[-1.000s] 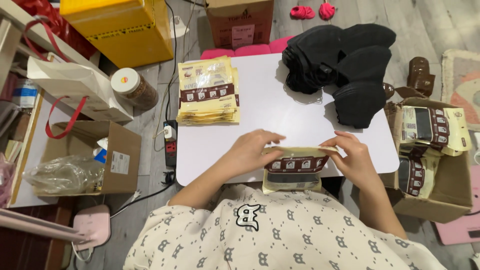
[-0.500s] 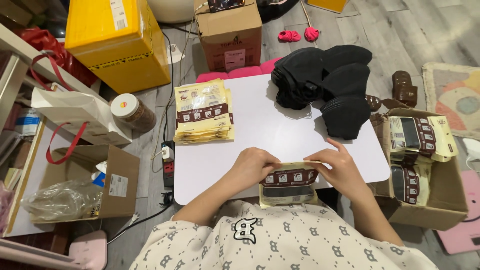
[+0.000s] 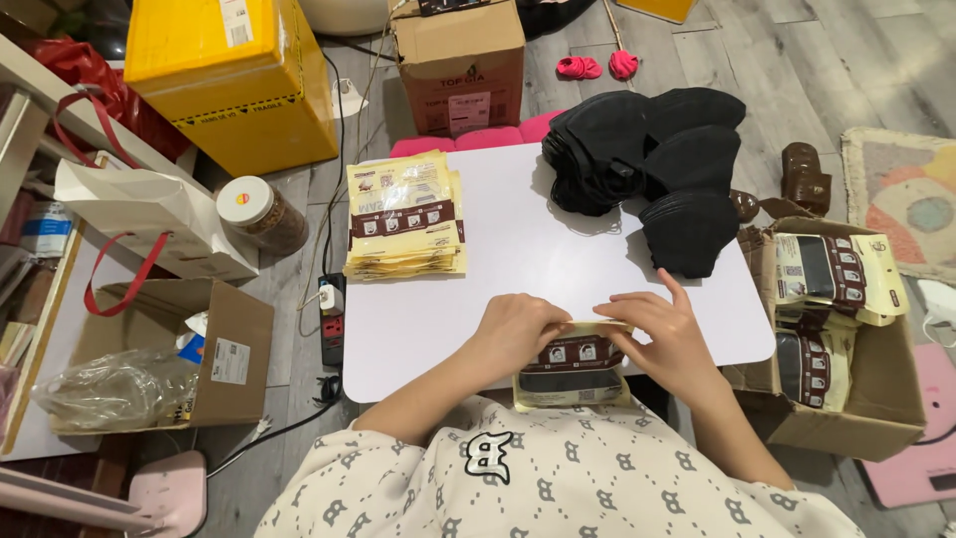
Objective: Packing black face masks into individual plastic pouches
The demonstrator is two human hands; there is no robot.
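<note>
Both hands clamp one cream-and-brown packet [image 3: 573,371] at the table's near edge, where it hangs partly over the rim toward the person's lap. Left hand [image 3: 518,334] grips its top left, right hand [image 3: 665,334] its top right, fingers pressed along the upper seam. On the white table [image 3: 518,259] a stack of like packets [image 3: 403,214] lies at the far left corner, and black masks [image 3: 647,164] pile at the far right. Beside the table's right edge, a cardboard box [image 3: 846,339] holds more packets.

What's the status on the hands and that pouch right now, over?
Left hand and right hand both pressing the pouch's top edge at the near rim of the white table. Nothing between them; black mask pile sits farther back.
</note>
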